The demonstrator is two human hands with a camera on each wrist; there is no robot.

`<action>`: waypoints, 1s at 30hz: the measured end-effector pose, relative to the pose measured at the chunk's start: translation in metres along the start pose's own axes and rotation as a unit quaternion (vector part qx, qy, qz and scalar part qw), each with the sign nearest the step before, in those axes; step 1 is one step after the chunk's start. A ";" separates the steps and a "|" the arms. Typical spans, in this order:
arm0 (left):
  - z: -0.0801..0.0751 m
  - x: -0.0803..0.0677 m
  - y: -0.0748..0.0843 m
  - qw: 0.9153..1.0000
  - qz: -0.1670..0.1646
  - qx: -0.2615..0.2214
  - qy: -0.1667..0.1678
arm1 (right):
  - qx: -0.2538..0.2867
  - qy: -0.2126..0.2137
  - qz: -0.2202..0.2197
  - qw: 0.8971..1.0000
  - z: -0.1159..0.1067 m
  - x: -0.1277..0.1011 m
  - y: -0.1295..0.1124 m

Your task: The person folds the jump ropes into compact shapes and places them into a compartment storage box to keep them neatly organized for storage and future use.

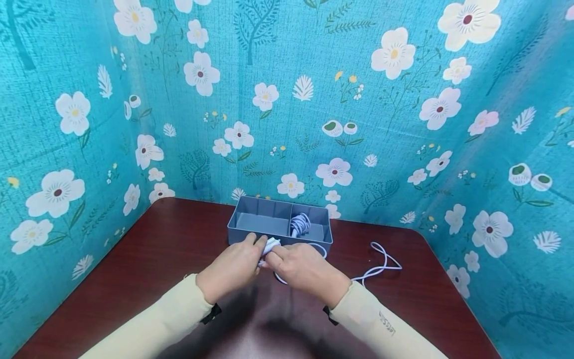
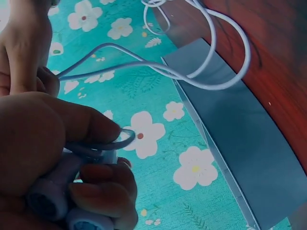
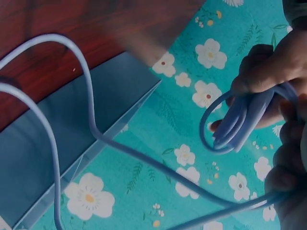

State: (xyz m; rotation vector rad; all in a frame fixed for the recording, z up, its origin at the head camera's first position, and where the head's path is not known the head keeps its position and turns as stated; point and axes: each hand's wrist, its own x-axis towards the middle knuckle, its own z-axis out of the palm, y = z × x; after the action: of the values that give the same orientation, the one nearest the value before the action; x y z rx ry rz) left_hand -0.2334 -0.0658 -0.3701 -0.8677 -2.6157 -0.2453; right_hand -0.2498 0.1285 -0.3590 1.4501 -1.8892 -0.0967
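Observation:
In the head view, my left hand (image 1: pixel 230 264) grips a small folded bundle of white cable (image 1: pixel 270 245) just in front of the grey box. Loops of this cable and its thick, pale tubular ends (image 2: pixel 53 191) show between thumb and fingers in the left wrist view. My right hand (image 1: pixel 309 269) is close beside the left, its curled fingers pinching the same cable. From there a long loose length (image 1: pixel 385 268) trails to the right across the table. The right wrist view shows the bundle (image 3: pixel 242 120) in the left hand, while the right fingers are partly cut off.
A grey two-compartment box (image 1: pixel 251 237) stands near the table's back edge. Its right compartment contains a coiled white cable (image 1: pixel 300 224). The dark red table (image 1: pixel 179 234) is enclosed by a blue flowered cloth (image 1: pixel 287 124) behind and at both sides.

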 end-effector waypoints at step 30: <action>-0.014 -0.002 0.001 0.950 0.282 -0.105 0.084 | 0.465 0.050 0.222 0.855 0.002 -0.003 0.021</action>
State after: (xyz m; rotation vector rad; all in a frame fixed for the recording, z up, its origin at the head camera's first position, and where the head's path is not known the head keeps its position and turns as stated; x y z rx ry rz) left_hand -0.2269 -0.0701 -0.3583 -1.5454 -2.1015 -0.4202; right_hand -0.2675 0.1381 -0.3515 1.4608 -2.2320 1.2458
